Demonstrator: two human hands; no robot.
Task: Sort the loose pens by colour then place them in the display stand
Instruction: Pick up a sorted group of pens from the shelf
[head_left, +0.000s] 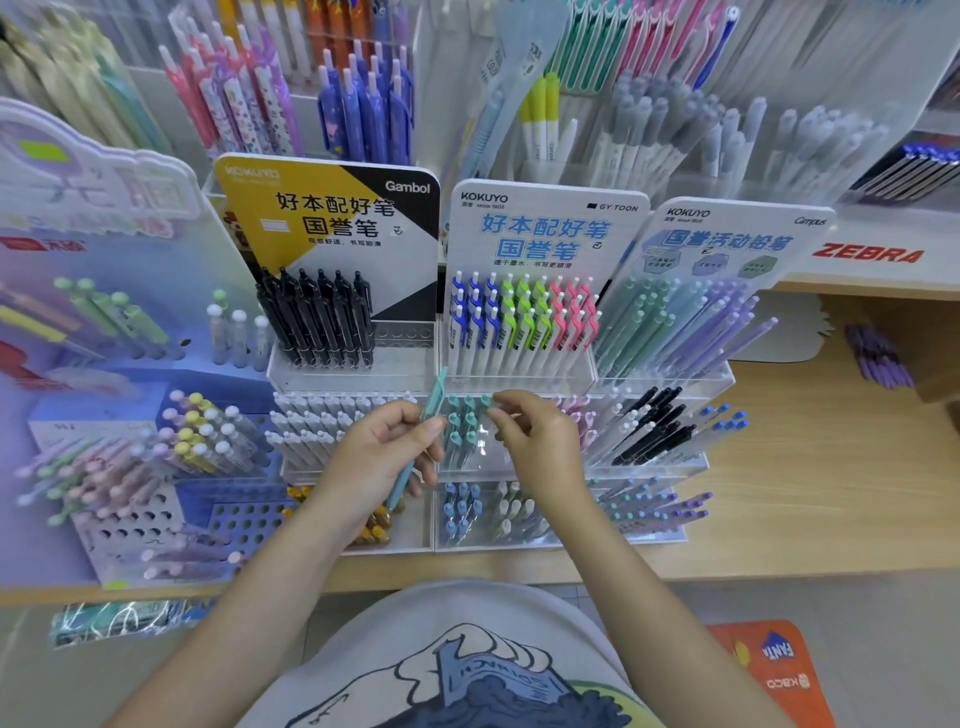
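My left hand (382, 452) grips a teal pen (434, 400) that slants up to the right, its lower end poking out below my fingers. My right hand (535, 441) hovers over the middle tier of the clear display stand (363, 382), and its fingertips pinch the top of a teal pen (488, 402) standing in the teal group (462, 421). White pens (317, 421) fill the compartment to the left, pale pink ones (582, 410) show to the right behind my right hand.
Black pens (322, 317) and blue, green and pink clip pens (519, 317) fill the top tier. Black and blue pens (670, 426) lean at the right, blue and white ones (483, 512) below. A purple peg stand (171, 514) sits left on the wooden shelf (805, 467).
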